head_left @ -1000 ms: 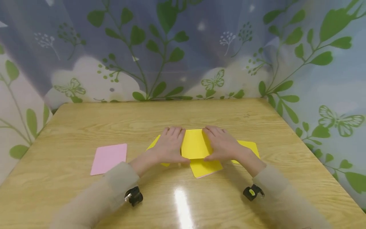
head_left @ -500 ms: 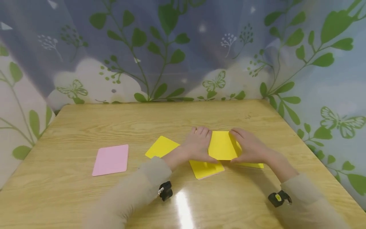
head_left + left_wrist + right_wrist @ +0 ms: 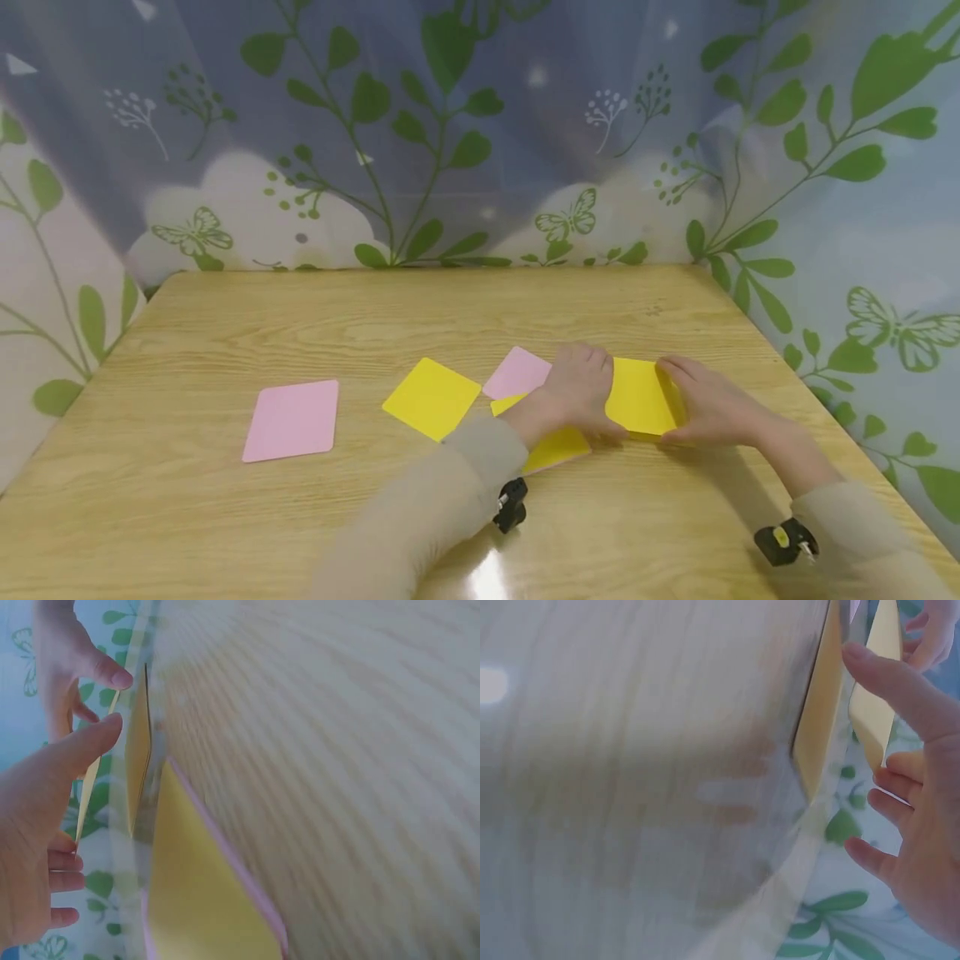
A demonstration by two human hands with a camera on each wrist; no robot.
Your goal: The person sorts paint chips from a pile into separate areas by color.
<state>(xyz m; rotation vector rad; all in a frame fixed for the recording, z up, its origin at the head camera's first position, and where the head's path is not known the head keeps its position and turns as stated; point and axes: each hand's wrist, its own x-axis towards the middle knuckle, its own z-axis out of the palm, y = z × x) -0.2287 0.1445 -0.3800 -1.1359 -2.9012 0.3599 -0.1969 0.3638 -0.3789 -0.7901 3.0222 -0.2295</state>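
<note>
A square yellow card [image 3: 641, 396] is held level between my two hands, right of the table's middle. My left hand [image 3: 581, 392] holds its left edge, and my right hand [image 3: 708, 404] grips the right edge. In the left wrist view the held card [image 3: 91, 784] shows edge-on, with a gap between it and another yellow card [image 3: 139, 754] lying on the table. That lower card [image 3: 821, 705] also appears in the right wrist view, below the fingers. Beneath my left wrist lies a yellow card with a pink underside [image 3: 558, 450], partly hidden by the forearm.
A pink card [image 3: 517, 372] lies behind my left wrist, partly covered. Left of it a yellow card [image 3: 431, 398] sits turned cornerwise. Farther left rests another pink card [image 3: 291, 421]. A leaf-patterned curtain [image 3: 480, 167] hangs behind the wooden table [image 3: 375, 308].
Both hands have carried the yellow card rightward, from the table's middle to over the right-hand yellow card. The pink card in the middle and the left yellow card have come into view.
</note>
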